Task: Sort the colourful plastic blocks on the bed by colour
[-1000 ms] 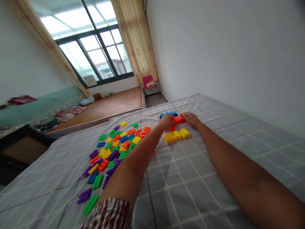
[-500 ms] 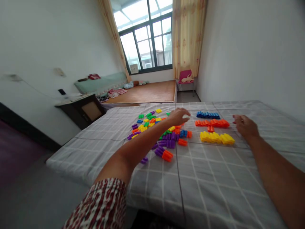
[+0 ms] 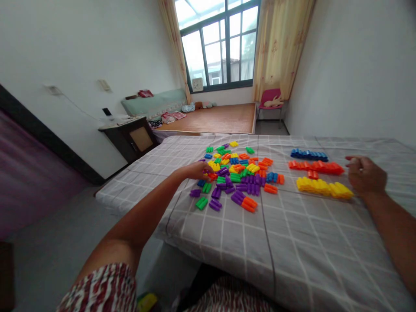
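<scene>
My left hand (image 3: 197, 170) reaches down into the left side of a pile of coloured plastic building blocks. Its bent fingers are apart, at an orange block (image 3: 212, 177) and close to several yellow blocks (image 3: 214, 166); no held block shows. My right hand (image 3: 367, 175) hovers at the right ends of the sorted rows, loosely curled with the index finger stretched out and nothing visible in it. Nearest to it are an orange row (image 3: 316, 167), with one small orange block (image 3: 313, 174) against its front, and a yellow row (image 3: 324, 187). Behind them lies a blue row (image 3: 308, 154).
Purple blocks (image 3: 253, 185) and green blocks (image 3: 201, 203) lie loose on the grey checked bedspread (image 3: 234, 242). A purple block joined to an orange one (image 3: 248, 204) is at the front. Beyond stand another bed (image 3: 224, 118), a dark cabinet (image 3: 130, 138) and a pink chair (image 3: 271, 99).
My left hand has moved left and lower, from the pile's right side to its left side. My right hand stays beside the rows. The view has swung left.
</scene>
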`<state>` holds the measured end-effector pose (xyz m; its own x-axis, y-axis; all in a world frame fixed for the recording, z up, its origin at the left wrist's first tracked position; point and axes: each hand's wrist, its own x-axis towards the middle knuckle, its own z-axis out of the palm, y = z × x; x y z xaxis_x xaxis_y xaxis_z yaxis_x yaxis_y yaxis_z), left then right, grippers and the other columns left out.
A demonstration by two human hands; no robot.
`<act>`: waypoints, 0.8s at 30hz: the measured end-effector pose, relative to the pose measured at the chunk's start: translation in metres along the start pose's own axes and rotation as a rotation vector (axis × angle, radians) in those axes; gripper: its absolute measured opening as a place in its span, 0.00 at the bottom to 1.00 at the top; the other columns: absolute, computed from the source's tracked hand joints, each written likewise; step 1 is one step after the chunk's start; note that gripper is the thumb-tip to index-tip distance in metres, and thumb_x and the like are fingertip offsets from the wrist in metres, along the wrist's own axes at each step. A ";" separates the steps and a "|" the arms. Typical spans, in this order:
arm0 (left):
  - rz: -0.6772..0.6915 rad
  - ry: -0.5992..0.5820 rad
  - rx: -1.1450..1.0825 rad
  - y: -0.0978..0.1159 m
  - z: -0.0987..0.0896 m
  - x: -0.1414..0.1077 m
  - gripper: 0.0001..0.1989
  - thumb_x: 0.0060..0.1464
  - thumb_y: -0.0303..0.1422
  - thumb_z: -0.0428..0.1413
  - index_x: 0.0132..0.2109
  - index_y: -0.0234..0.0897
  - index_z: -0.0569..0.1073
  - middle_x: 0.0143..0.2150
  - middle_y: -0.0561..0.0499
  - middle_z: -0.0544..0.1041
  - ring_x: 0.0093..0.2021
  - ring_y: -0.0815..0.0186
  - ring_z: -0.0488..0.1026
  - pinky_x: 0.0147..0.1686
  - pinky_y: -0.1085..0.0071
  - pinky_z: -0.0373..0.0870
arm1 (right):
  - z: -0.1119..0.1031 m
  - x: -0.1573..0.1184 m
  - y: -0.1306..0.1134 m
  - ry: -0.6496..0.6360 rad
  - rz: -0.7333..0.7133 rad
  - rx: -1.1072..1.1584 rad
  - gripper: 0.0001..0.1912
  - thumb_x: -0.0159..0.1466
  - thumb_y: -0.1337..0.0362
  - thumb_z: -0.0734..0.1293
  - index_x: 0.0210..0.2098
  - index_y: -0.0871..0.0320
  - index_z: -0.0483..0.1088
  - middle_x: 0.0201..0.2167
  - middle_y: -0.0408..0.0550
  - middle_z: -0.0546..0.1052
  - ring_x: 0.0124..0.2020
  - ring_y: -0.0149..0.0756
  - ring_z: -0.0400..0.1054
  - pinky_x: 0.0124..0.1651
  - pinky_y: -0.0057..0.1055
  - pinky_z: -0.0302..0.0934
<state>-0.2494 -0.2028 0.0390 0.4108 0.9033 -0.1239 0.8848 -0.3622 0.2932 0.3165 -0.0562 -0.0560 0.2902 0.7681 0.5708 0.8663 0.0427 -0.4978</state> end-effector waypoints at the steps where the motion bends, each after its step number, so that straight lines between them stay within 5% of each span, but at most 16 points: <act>1: 0.032 -0.005 0.063 0.003 0.005 0.000 0.18 0.45 0.37 0.61 0.46 0.41 0.79 0.41 0.50 0.80 0.41 0.64 0.74 0.42 0.74 0.66 | 0.000 -0.001 -0.001 0.000 -0.002 -0.005 0.20 0.63 0.61 0.54 0.45 0.54 0.74 0.32 0.51 0.79 0.38 0.42 0.71 0.40 0.35 0.60; 7: -0.164 0.110 0.272 0.008 0.015 0.021 0.19 0.48 0.42 0.59 0.49 0.46 0.77 0.47 0.49 0.78 0.46 0.60 0.74 0.42 0.72 0.67 | -0.005 -0.003 -0.005 0.008 -0.021 -0.008 0.20 0.63 0.62 0.55 0.45 0.55 0.74 0.31 0.50 0.79 0.36 0.40 0.72 0.38 0.33 0.59; 12: -0.218 0.267 0.229 0.016 0.010 0.065 0.17 0.58 0.42 0.49 0.45 0.41 0.78 0.45 0.48 0.79 0.44 0.60 0.75 0.41 0.70 0.69 | -0.005 0.000 0.000 0.014 0.004 0.004 0.19 0.63 0.63 0.55 0.45 0.56 0.74 0.31 0.50 0.79 0.36 0.39 0.72 0.38 0.31 0.59; 15: -0.149 0.237 0.211 0.024 0.010 0.096 0.16 0.57 0.35 0.50 0.49 0.42 0.77 0.49 0.49 0.78 0.49 0.61 0.74 0.46 0.71 0.68 | -0.005 0.001 0.005 0.019 0.010 0.004 0.18 0.63 0.63 0.56 0.46 0.56 0.74 0.30 0.50 0.79 0.35 0.38 0.72 0.38 0.31 0.59; 18: -0.287 0.253 0.248 0.023 0.008 0.119 0.19 0.56 0.33 0.51 0.55 0.42 0.73 0.54 0.47 0.75 0.54 0.60 0.71 0.51 0.69 0.66 | -0.005 0.003 0.008 0.027 0.007 0.014 0.18 0.64 0.64 0.56 0.46 0.55 0.74 0.30 0.51 0.79 0.35 0.39 0.72 0.38 0.32 0.59; 24: -0.395 0.187 0.238 0.014 0.006 0.140 0.19 0.54 0.38 0.54 0.52 0.38 0.74 0.47 0.45 0.78 0.46 0.59 0.75 0.44 0.69 0.70 | -0.006 0.001 0.003 -0.039 0.017 0.092 0.18 0.64 0.62 0.55 0.45 0.57 0.73 0.30 0.51 0.79 0.35 0.38 0.72 0.39 0.31 0.59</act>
<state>-0.1782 -0.0830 0.0198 0.0065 1.0000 -0.0035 0.9995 -0.0064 0.0307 0.3216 -0.0587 -0.0530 0.2867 0.7937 0.5365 0.8198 0.0865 -0.5661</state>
